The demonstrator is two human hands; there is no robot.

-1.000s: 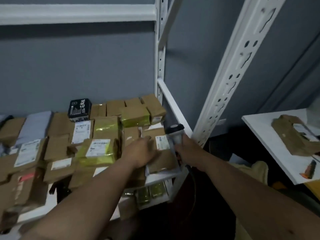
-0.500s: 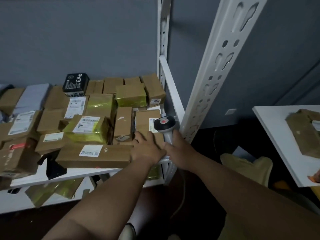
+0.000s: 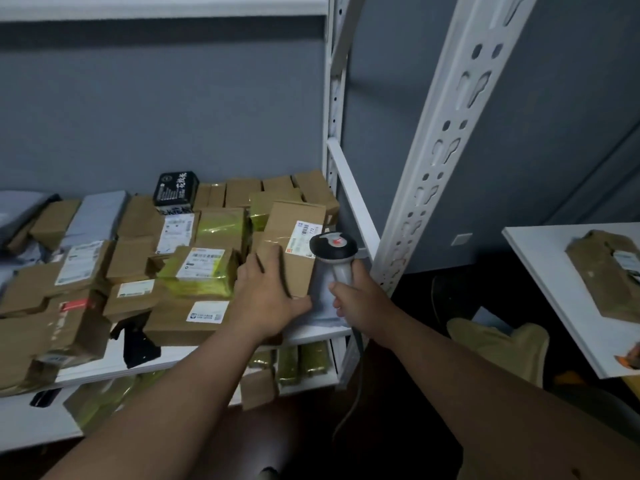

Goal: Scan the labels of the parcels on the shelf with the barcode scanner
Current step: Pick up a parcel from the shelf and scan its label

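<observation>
Gripping the scanner (image 3: pixel 333 252), right hand (image 3: pixel 360 299) faces a box (image 3: pixel 291 251) under left hand's (image 3: pixel 266 299) flat fingers.

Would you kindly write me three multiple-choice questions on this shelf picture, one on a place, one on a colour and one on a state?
1. Where does the parcel being handled stand?
A. At the right end of the shelf
B. On the side table
C. On the floor

2. What colour is the box at the back of the shelf, by the wall?
A. Red
B. Black
C. Blue

3. What is the right hand doing?
A. Hanging idle
B. Pressing flat on the table
C. Gripping the scanner's handle

Answers:
1 A: the brown parcel stands tilted beside the shelf's white upright, the left hand against its side.
2 B: the black box with white print stands behind the brown parcels.
3 C: the right hand has its fingers curled round the scanner, whose head is near the parcel's white label.
</observation>
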